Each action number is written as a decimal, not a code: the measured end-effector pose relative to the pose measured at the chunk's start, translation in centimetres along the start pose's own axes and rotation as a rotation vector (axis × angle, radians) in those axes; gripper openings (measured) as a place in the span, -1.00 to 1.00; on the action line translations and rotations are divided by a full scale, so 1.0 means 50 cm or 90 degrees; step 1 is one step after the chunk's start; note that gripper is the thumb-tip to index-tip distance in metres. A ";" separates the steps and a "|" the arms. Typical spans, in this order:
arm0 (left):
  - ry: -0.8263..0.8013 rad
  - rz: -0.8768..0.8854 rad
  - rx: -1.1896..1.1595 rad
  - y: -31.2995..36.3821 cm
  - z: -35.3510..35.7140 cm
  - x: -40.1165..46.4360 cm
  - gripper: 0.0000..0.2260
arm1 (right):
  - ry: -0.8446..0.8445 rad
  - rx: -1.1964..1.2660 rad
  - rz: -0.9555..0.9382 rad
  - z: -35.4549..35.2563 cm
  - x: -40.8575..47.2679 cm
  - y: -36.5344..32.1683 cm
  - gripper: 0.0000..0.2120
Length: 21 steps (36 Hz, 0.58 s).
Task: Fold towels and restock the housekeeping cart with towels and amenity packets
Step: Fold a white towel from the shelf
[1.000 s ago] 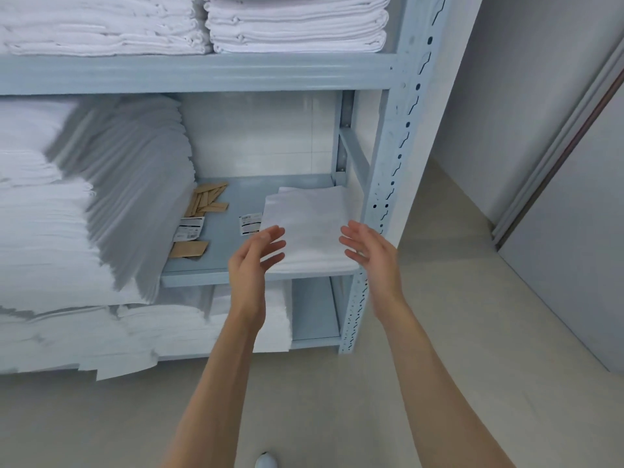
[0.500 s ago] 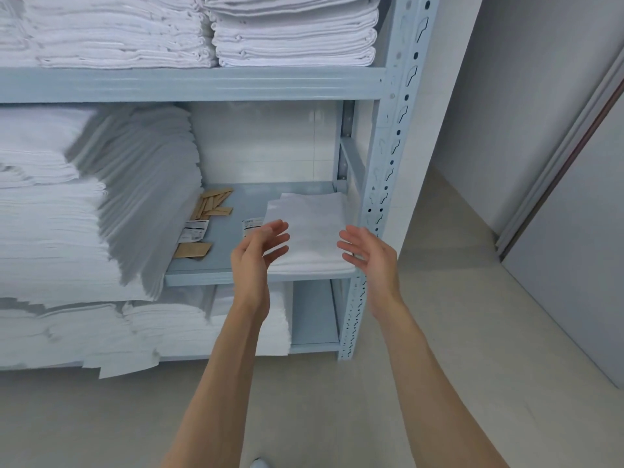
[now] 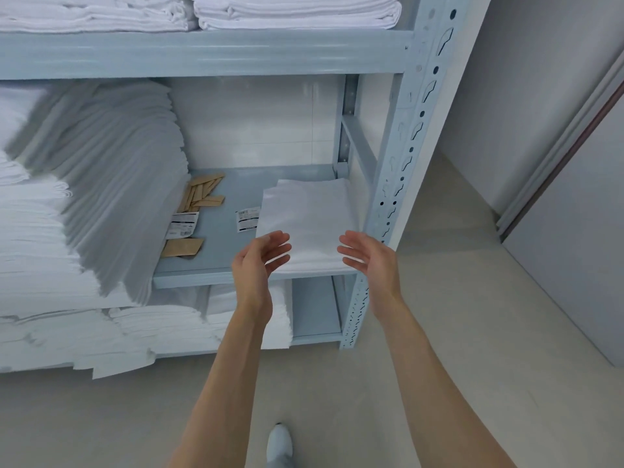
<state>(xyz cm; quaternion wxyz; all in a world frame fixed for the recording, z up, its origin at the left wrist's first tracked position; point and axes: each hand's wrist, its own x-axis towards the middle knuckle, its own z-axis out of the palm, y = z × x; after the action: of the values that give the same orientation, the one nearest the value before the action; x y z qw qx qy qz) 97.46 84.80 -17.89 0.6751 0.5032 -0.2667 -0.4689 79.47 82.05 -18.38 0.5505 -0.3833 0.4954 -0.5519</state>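
Left hand point(image 3: 258, 261) and right hand point(image 3: 366, 256) — both open, holding nothing — flanking the folded white towel point(image 3: 305, 219) on the blue-grey shelf point(image 3: 216, 271).

A single head-worn camera looks forward and down at the blue metal shelf rack point(image 3: 398, 184) from close in front, slightly to the right of its corner post.

The left hand point(image 3: 258, 265) covers the near left corner of the folded towel point(image 3: 305, 224); contact cannot be determined. Print on the labels point(image 3: 248, 219) left of the fingertips is illegible. The large towel stack point(image 3: 67, 211) farther left is blurred and cropped by the frame edge.
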 end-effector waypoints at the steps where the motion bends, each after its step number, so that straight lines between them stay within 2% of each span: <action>1: 0.000 -0.011 -0.001 -0.010 -0.003 0.023 -0.76 | 0.005 -0.001 0.005 0.006 0.018 0.010 -0.74; 6: 0.049 -0.116 -0.008 -0.079 -0.029 0.156 -0.79 | 0.069 0.051 0.101 0.039 0.116 0.081 -0.81; 9: 0.090 -0.233 -0.040 -0.134 -0.061 0.231 -0.86 | 0.116 0.107 0.208 0.055 0.166 0.140 -0.86; 12: 0.077 -0.363 -0.074 -0.194 -0.103 0.293 -0.89 | 0.130 0.161 0.315 0.068 0.200 0.207 -0.87; 16: 0.063 -0.484 -0.142 -0.248 -0.134 0.340 -0.73 | 0.133 0.172 0.401 0.079 0.223 0.282 -0.81; 21: 0.075 -0.559 -0.167 -0.295 -0.133 0.398 -0.55 | 0.130 0.156 0.468 0.102 0.284 0.356 -0.64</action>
<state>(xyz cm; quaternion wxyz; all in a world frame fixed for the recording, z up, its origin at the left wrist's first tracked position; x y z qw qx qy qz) 105.93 68.92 -36.17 0.4846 0.5043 0.0723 -0.7110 87.04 69.13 -36.24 0.7011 -0.0552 0.5821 -0.4080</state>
